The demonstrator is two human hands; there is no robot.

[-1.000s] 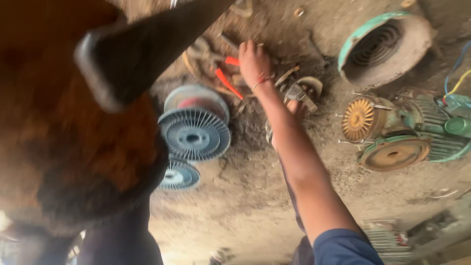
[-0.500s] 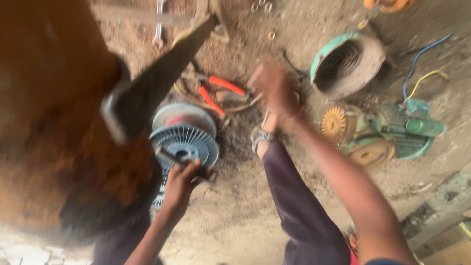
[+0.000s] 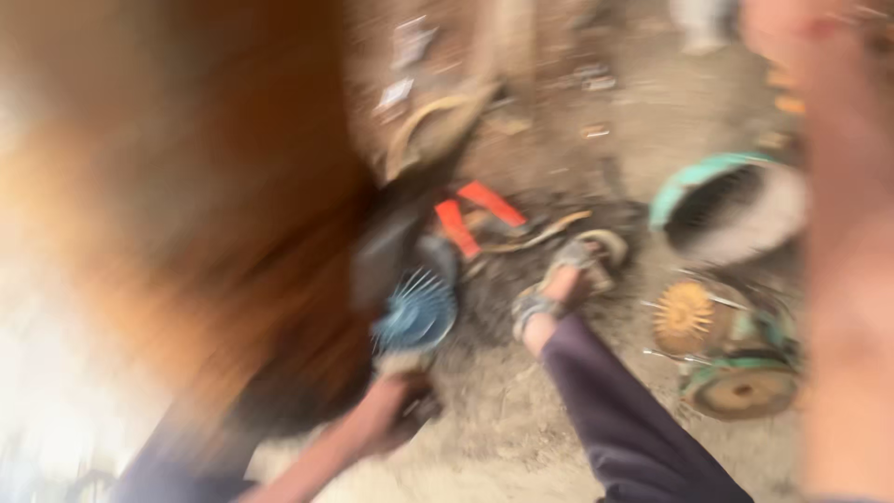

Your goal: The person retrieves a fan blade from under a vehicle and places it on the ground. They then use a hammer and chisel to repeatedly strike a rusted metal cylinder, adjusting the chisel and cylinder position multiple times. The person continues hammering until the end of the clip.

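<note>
The whole view is smeared by motion. My left hand (image 3: 391, 417) is low in the middle, fingers curled around a small dark tool, just below a blue finned fan wheel (image 3: 415, 312) on the dirt floor. A big rusty brown metal body (image 3: 186, 214) fills the left half and hides part of the wheel. My right arm runs as a blur up the right edge, with my right hand (image 3: 803, 33) at the top corner; its fingers cannot be made out. My sandalled foot (image 3: 568, 284) rests right of the wheel.
Red-handled pliers (image 3: 477, 216) lie beyond the wheel. At the right are a green round motor housing (image 3: 722, 200), a yellow finned rotor (image 3: 684, 317) and a green cap with a brown disc (image 3: 745, 389). Scraps litter the dirt at the back.
The view has swung and blurred. My right hand lifted from the floor near the pliers up to the top right corner. My left hand stays by the blue fan wheel.
</note>
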